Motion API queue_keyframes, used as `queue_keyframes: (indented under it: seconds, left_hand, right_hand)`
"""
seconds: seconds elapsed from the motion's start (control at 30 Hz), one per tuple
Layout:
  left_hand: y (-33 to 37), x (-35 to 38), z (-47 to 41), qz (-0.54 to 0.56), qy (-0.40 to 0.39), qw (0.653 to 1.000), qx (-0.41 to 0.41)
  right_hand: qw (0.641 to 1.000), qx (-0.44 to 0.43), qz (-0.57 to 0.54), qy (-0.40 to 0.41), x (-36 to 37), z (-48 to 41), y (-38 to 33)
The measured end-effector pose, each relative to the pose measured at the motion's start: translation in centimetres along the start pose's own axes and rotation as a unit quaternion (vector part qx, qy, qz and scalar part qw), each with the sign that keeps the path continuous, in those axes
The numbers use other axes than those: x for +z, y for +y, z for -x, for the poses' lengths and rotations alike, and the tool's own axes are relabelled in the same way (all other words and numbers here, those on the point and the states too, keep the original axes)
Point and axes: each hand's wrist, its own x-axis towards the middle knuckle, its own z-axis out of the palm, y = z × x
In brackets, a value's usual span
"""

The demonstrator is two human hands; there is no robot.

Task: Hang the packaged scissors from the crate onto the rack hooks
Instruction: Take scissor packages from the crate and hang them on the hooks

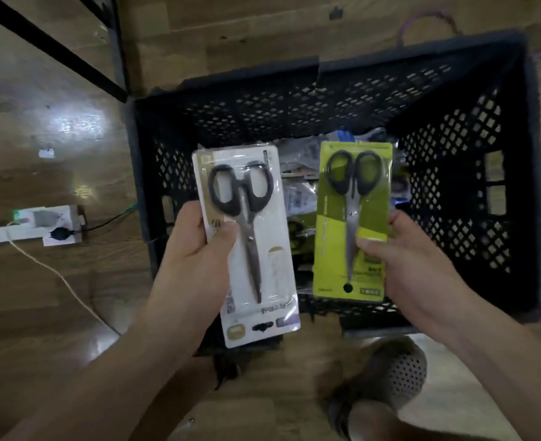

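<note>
My left hand [195, 262] grips a white pack of black-handled scissors [262, 268] by its left edge, thumb across the blades. My right hand [412, 268] holds a green pack of black-handled scissors [332, 249] by its right edge. Both packs are upside down, with the hang holes at the bottom, and are held above the black lattice crate [453, 202] on the floor. More packaged goods [297, 186] lie inside the crate between the two packs. No rack hooks are in view.
A black metal frame leg [116, 49] stands on the wooden floor at the upper left. A white power strip [30, 227] with a white cable [59, 275] lies left of the crate. My perforated shoe [399, 370] is just in front of the crate.
</note>
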Motion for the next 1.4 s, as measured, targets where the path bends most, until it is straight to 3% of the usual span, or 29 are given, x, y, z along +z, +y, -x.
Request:
queue_keyframes:
  seconds: [0.13, 0.2, 0.4, 0.53, 0.63, 0.87, 1.07, 1.23, 1.4]
  left_hand:
    - [1.1, -1.3, 1.0, 0.032, -0.016, 0.999, -0.015]
    - [2.3, -1.8, 1.6, 0.058, -0.017, 0.998, -0.019]
    - [8.4, -4.5, 8.5, 0.099, -0.060, 0.992, -0.047]
    - [18.3, -8.0, 17.5, 0.093, -0.071, 0.992, -0.045]
    - [28.2, -10.7, 24.7, 0.094, -0.095, 0.991, -0.009]
    - [48.0, -14.3, 38.7, 0.106, -0.117, 0.971, 0.179]
    - [54.0, -15.3, 46.4, 0.063, -0.077, 0.942, 0.320]
    - [55.5, -13.8, 51.4, 0.010, -0.023, 0.946, 0.324]
    - [54.9, -11.5, 53.4, 0.051, 0.060, 0.947, 0.312]
  right_hand:
    - [0.994, -0.020, 0.068, 0.081, 1.5, 2.1, -1.3]
    - [0.992, -0.026, 0.101, 0.076, 1.8, 4.0, -2.2]
    - [0.993, -0.050, 0.030, 0.103, 3.4, 14.8, -8.7]
    - [0.991, -0.084, 0.037, 0.099, 7.2, 25.5, -18.6]
    - [0.990, -0.103, -0.040, 0.089, 10.4, 34.4, -27.7]
    - [0.972, -0.215, -0.096, 0.026, 16.6, 51.4, -43.8]
    - [0.955, -0.290, -0.036, 0.059, 14.3, 61.4, -49.1]
    - [0.903, -0.383, 0.182, 0.064, 6.7, 65.1, -51.7]
    - [0.863, -0.422, 0.275, 0.037, 2.1, 65.0, -53.3]
